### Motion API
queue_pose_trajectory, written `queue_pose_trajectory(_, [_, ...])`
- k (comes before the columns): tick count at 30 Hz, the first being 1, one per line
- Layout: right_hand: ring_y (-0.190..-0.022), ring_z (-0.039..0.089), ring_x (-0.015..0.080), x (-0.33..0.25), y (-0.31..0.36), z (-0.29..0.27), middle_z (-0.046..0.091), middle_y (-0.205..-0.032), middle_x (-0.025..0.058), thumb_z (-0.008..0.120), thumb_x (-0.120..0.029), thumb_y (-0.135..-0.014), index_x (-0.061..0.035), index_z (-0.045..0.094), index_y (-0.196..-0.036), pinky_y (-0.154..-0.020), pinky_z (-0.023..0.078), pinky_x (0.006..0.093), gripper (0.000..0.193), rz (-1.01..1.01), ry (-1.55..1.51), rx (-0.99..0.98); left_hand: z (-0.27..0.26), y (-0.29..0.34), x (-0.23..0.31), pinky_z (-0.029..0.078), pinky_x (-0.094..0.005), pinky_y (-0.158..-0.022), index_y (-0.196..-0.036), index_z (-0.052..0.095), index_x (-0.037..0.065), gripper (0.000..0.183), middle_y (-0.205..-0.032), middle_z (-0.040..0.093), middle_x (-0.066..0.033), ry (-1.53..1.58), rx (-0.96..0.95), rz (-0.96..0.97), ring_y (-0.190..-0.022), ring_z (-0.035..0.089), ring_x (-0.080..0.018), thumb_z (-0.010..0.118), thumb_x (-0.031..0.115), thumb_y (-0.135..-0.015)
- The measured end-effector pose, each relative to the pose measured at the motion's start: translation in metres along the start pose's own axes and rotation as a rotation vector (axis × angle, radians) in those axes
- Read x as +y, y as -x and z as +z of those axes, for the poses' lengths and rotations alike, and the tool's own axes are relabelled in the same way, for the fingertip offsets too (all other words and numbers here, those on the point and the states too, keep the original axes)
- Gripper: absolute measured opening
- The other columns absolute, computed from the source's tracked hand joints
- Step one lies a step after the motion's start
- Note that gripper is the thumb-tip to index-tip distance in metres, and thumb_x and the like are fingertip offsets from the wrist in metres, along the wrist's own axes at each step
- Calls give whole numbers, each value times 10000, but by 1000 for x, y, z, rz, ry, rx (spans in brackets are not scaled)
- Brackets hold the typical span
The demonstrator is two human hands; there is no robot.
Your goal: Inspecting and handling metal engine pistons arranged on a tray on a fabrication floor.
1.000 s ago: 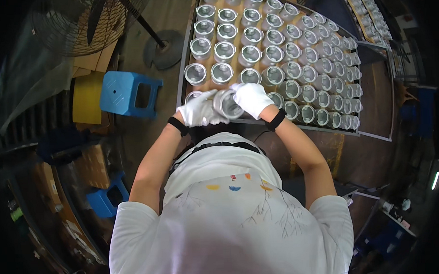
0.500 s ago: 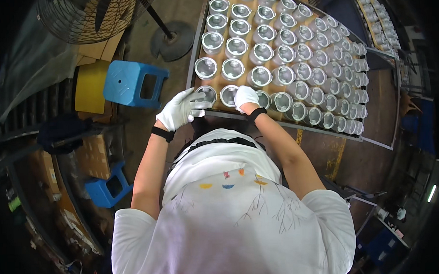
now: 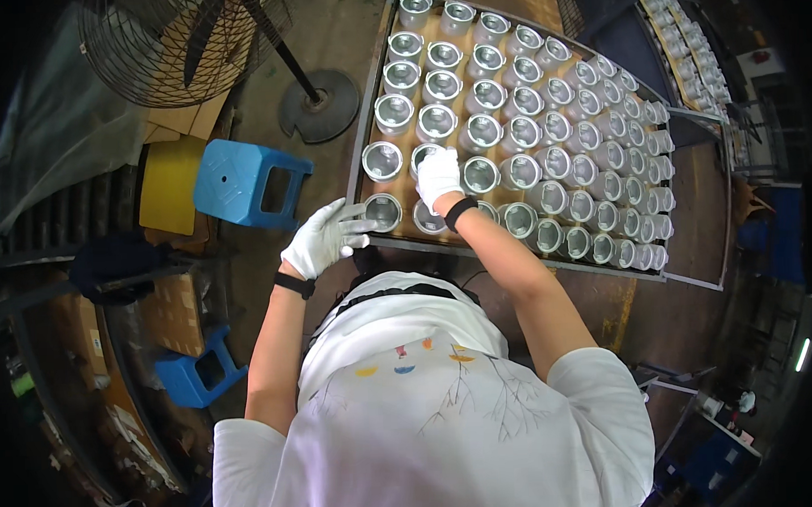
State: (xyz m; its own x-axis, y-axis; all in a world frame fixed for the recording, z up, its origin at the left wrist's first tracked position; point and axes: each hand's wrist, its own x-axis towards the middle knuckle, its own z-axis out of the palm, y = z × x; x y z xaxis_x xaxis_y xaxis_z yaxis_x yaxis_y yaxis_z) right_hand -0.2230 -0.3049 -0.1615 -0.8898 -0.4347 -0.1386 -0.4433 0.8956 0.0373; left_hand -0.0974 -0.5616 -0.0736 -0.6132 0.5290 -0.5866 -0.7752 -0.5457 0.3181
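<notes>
Clear round jars with wide rims stand in rows on a wooden-topped rack (image 3: 400,184). My right hand (image 3: 439,176), in a white glove, is closed at the right rim of a jar (image 3: 423,155) in the second row from the front. Its fingertips are partly hidden by the back of the hand. My left hand (image 3: 327,238), also gloved, is open at the rack's front left corner. Its fingers stretch toward the corner jar (image 3: 384,212), close to its left side. A front-row jar (image 3: 428,219) stands below my right wrist, partly covered.
A metal frame edges the rack. Left of it are a blue stool (image 3: 247,181), a standing fan (image 3: 318,105) and a yellow panel (image 3: 171,186). A second blue stool (image 3: 200,368) lies lower left. Another rack of jars (image 3: 685,51) stands at the far right.
My right hand has moved from a front-row jar to one in the second row. My left hand stays by the corner jar. The whole view has shifted slightly, with the rack lower in it.
</notes>
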Motion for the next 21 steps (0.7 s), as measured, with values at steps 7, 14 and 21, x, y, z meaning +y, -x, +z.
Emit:
queue_pose_trajectory(7, [-960, 615, 323, 4, -2, -2, 703, -985, 160, 591, -223, -872, -68, 748, -944, -836, 424, 472, 232, 58, 18, 44, -14, 22, 1, 542, -272, -654, -1402, 496, 18, 561, -1238, 655, -206, 22, 83, 56, -914, 675, -261, 455, 453, -1052])
queue_pose_trajectory(14, [-901, 690, 294, 61, 35, -70, 738, -863, 102, 679, -395, -852, -101, 749, -826, -725, 491, 415, 303, 109, -942, 7, 17, -20, 9, 539, -278, -671, -1397, 507, 30, 558, -1227, 658, -209, -23, -47, 1, -913, 662, -250, 461, 463, -1048])
queue_pose_trajectory(21, [-1038, 663, 189, 81, 74, -51, 688, -1166, 78, 537, -149, -981, -28, 643, -1232, -865, 543, 358, 298, 231, -2188, -52, 93, -65, 9, 500, -250, -520, -1427, 461, 109, 618, -1044, 695, -139, -273, -210, -77, -699, 680, -214, 412, 586, -1037])
